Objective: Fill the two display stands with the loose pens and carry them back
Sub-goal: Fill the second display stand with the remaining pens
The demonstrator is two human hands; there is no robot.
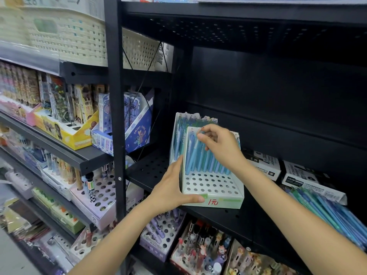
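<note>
Pens stood and lay across a black perforated metal shelf [151, 171] of a tall black rack. Largest among the task's things was the loose heap of blue and teal pens [325, 207], lying flat at the right end of that shelf, well apart from the hands. Just behind the heap sat two white cardboard boxes with black print [299, 175].

Left of the heap, at the shelf's front edge, stood a white cardboard display stand with a perforated base [212, 185], a red handwritten price mark on its front lip. Light blue pens [202, 157] filled its rear rows upright, while the front holes were bare. Directly behind it, touching or nearly so, stood a second white display stand [178, 133], packed with blue and green pens.

The left hand [170, 187] was clasped around the front stand's left wall, thumb along the front lip and fingers up the side, so that grip was closed on the stand. The right hand [218, 143] reached over the pens in the front stand, its fingertips [200, 136] pinched at the top of one blue pen; that grip appeared closed on the pen, though the contact was partly blurred.

On neighbouring shelves to the left were other boxed pen displays and cream woven plastic baskets [65, 38].
</note>
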